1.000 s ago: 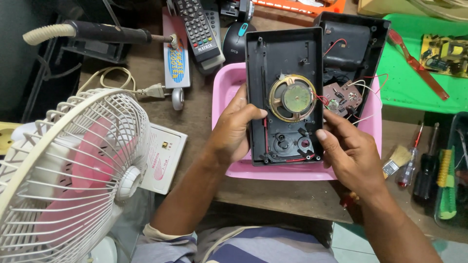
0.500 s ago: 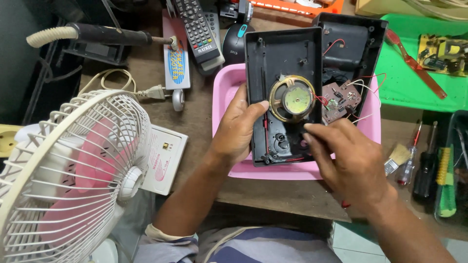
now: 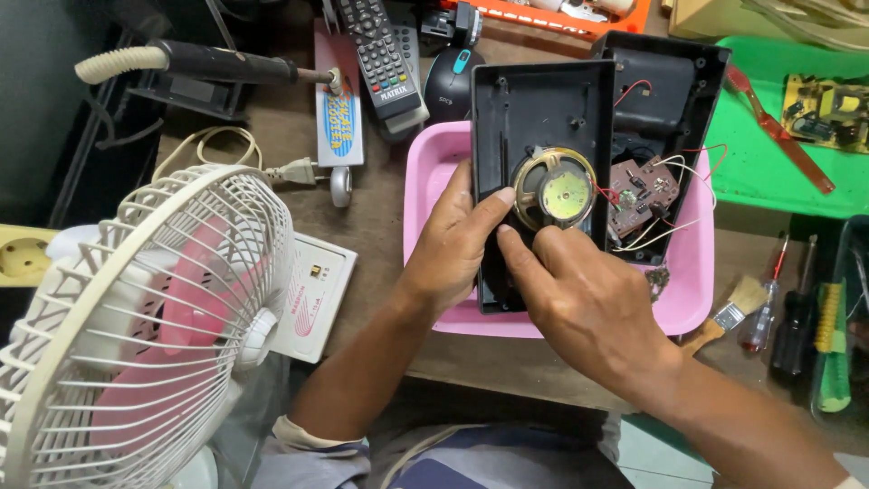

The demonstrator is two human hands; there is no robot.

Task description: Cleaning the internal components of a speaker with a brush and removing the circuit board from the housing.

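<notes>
An opened black plastic casing (image 3: 543,118) lies over a pink tray (image 3: 425,172). A round speaker with a brass rim (image 3: 556,188) sits in its left half. Its right half (image 3: 665,77) holds a small brown circuit board (image 3: 641,192) with red and white wires. My left hand (image 3: 454,244) grips the casing's left edge, thumb next to the speaker. My right hand (image 3: 579,299) covers the casing's lower part, fingers pointing at the spot just below the speaker; what the fingertips touch is hidden.
A white and pink table fan (image 3: 136,335) stands at the left. A remote control (image 3: 380,50), a black mouse (image 3: 451,81) and a soldering tool (image 3: 208,63) lie behind. A paintbrush (image 3: 729,312), screwdrivers (image 3: 765,303) and a green mat (image 3: 778,145) are at the right.
My right hand has moved left from the casing's lower right corner across its lower part, meeting my left hand. The view has shifted a little.
</notes>
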